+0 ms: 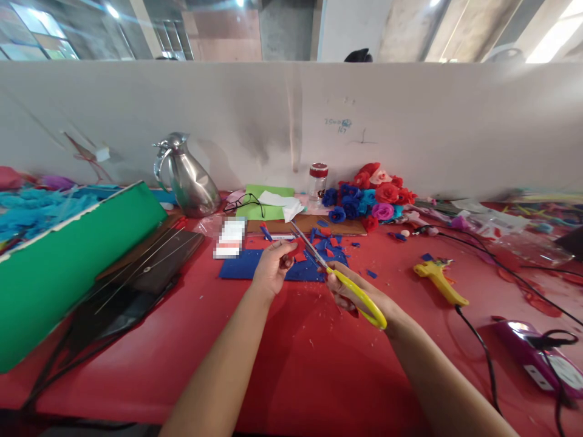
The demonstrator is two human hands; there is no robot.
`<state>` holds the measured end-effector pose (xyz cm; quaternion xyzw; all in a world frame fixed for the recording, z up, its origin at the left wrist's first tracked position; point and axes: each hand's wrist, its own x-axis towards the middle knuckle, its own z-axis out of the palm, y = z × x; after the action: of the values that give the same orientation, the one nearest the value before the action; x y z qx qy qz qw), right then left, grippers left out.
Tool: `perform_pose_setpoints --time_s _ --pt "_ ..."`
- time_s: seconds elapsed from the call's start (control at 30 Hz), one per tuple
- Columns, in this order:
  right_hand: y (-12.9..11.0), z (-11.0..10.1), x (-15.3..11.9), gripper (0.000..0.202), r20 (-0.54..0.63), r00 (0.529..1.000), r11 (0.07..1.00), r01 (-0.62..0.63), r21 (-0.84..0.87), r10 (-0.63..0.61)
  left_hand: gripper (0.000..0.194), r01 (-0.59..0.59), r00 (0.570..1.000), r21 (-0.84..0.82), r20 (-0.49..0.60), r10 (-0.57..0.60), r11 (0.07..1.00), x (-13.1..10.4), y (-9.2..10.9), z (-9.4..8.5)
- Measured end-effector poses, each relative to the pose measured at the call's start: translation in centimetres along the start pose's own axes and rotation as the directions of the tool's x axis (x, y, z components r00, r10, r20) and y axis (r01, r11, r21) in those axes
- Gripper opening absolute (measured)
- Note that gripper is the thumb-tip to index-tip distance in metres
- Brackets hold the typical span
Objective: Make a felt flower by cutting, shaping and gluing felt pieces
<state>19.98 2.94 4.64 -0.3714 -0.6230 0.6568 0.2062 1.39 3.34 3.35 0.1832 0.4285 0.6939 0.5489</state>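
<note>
My right hand (348, 288) is closed round the yellow handles of a pair of scissors (357, 294), whose blades point up and to the left. Just left of the blades, my left hand (274, 262) pinches a small red piece (294, 250), perhaps paper or felt; much of it is hidden by the fingers. Under both hands lies a blue sheet (239, 266). Small blue and red scraps (325, 243) are strewn over it and just behind it.
Behind stand a steel jug (189, 179), a lidded glass jar (317, 182) and a bunch of fabric-like flowers (387, 193). Eyeglasses (250, 203) rest on green sheets. A yellow glue gun (439, 282) and a purple corded device (540, 355) lie right, a green box (82, 267) left.
</note>
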Motion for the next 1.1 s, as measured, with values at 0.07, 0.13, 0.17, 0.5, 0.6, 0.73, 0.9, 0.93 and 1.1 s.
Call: perform_pose_setpoints --time_s 0.07,0.13,0.17,0.5,0.6,0.73,0.9,0.93,1.1 --pt "0.0 0.0 0.0 0.058 -0.005 1.000 1.000 0.003 0.000 -0.003 0.034 0.000 1.000 -0.003 -0.003 0.000 1.000 0.0 0.0 0.0" --pt "-0.1 0.1 0.0 0.054 -0.012 1.000 1.000 0.009 0.010 -0.009 0.034 0.001 1.000 -0.005 -0.007 -0.001 1.000 0.0 0.0 0.0" --pt "-0.2 0.1 0.0 0.053 -0.016 1.000 1.000 0.011 0.017 -0.011 0.033 0.002 1.000 -0.006 -0.008 -0.003 1.000 0.0 0.0 0.0" --pt "-0.4 -0.2 0.0 0.062 -0.012 1.000 0.999 -0.004 0.033 0.004 0.033 0.044 0.998 -0.010 -0.032 -0.045 0.999 0.2 0.1 -0.2" --pt "-0.4 -0.3 0.0 0.063 -0.008 1.000 1.000 -0.003 0.029 0.003 0.032 0.047 0.999 -0.007 -0.005 -0.047 0.999 0.4 0.2 -0.4" --pt "-0.6 -0.7 -0.2 0.053 0.019 1.000 1.000 -0.009 0.006 0.009 0.032 0.069 0.997 -0.007 0.029 -0.068 0.998 0.5 0.4 -0.8" --pt "-0.8 -1.1 -0.3 0.054 0.033 0.999 1.000 -0.005 -0.019 0.005 0.032 0.083 0.996 -0.009 0.023 -0.082 0.997 0.6 0.6 -0.9" --pt "-0.8 -1.2 -0.3 0.054 0.034 0.999 1.000 -0.006 -0.027 0.007 0.032 0.081 0.997 -0.013 0.020 -0.080 0.997 0.6 0.6 -0.9" --pt "-0.9 -1.6 -0.6 0.056 0.020 1.000 0.996 -0.020 -0.085 0.022 0.031 0.073 0.997 -0.012 0.018 -0.072 0.997 0.5 0.7 -0.8"
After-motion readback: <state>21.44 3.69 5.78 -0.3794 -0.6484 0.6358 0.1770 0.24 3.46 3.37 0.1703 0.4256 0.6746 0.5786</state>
